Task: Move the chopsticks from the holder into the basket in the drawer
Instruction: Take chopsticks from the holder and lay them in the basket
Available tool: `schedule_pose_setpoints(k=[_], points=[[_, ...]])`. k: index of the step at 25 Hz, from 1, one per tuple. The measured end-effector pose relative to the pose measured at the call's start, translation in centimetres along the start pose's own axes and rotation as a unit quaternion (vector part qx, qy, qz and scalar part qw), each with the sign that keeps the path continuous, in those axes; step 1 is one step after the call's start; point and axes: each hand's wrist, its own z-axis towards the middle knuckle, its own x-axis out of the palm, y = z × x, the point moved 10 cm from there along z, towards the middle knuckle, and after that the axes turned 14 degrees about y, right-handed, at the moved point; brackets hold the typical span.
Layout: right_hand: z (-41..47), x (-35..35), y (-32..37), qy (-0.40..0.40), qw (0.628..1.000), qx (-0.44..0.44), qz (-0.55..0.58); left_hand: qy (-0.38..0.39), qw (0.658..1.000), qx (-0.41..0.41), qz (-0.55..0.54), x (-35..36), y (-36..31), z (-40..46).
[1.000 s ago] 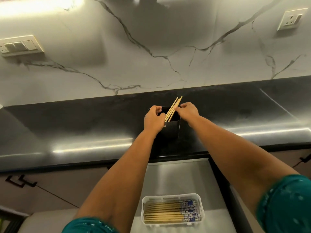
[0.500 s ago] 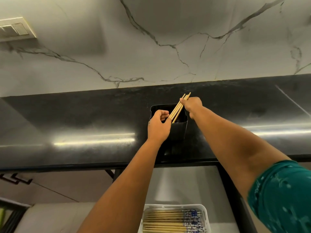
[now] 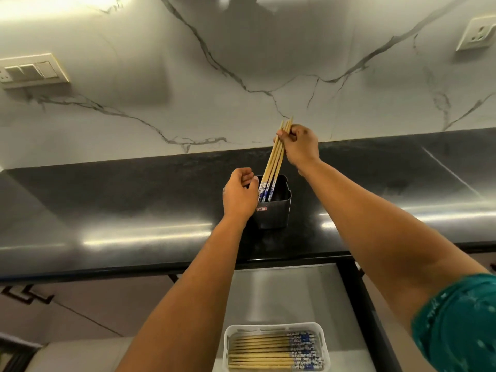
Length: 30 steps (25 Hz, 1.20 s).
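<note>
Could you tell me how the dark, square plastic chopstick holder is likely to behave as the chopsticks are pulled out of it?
The dark square plastic holder looks light and tall for its base, so it may tip or slide on the glossy black counter. The left hand at its side probably steadies it while the right hand lifts the bamboo chopsticks.

Holder sits on the counter, mid-frame, wall behind it. Left hand at the holder's 9 o'clock, touching its rim. Right hand up at its 1 o'clock, w/ a chopstick bundle slanting down into the holder. Drawer at 6 o'clock, below the counter edge; basket in it, more chopsticks lying inside, crosswise.
</note>
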Motion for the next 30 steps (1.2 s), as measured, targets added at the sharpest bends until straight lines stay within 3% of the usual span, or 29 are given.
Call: schedule_pose_setpoints(k=[4, 7, 11, 14, 16, 18, 21, 24, 27, 30], points=[[-5.5, -1.3, 6.8, -0.018, 0.997, -0.067, 0.032, 0.077, 0.995, 0.044, 0.036, -0.5, -6.5, -2.0], [-10.2, -0.1, 10.4, 0.059, 0.994, -0.082, 0.031, 0.196, 0.979, 0.050, 0.035, -0.6, -9.8, -5.2], [-15.9, 1.3, 12.4, 0.131, 0.984, -0.054, 0.111, 0.328, 0.939, 0.016, -0.104, 1.1, -10.7, -11.6], [-19.3, 1.7, 12.5, 0.146, 0.981, -0.009, 0.125, 0.371, 0.918, -0.014, -0.137, 2.2, -10.5, -15.4], [-20.9, 1.8, 12.3, 0.139, 0.979, 0.009, 0.147, 0.353, 0.921, -0.011, -0.162, 2.0, -10.3, -16.6], [-22.5, 1.7, 11.9, 0.122, 0.973, 0.019, 0.197, 0.273, 0.928, 0.003, -0.252, 0.6, -10.0, -17.2], [-26.3, 2.6, 7.8, 0.098, 0.971, 0.072, 0.207, 0.158, 0.894, 0.016, -0.419, -2.1, -8.9, -17.9], [-31.3, 5.3, 0.8, 0.061, 0.907, 0.172, 0.379, 0.110, 0.874, 0.036, -0.472, -4.0, -8.3, -18.9], [-32.8, 7.1, -0.7, 0.045, 0.825, 0.187, 0.532, 0.082, 0.866, 0.031, -0.492, -3.9, -7.5, -20.5], [-31.5, 6.9, 1.3, 0.030, 0.835, 0.165, 0.524, 0.098, 0.843, 0.005, -0.529, -1.8, -6.1, -22.1]])
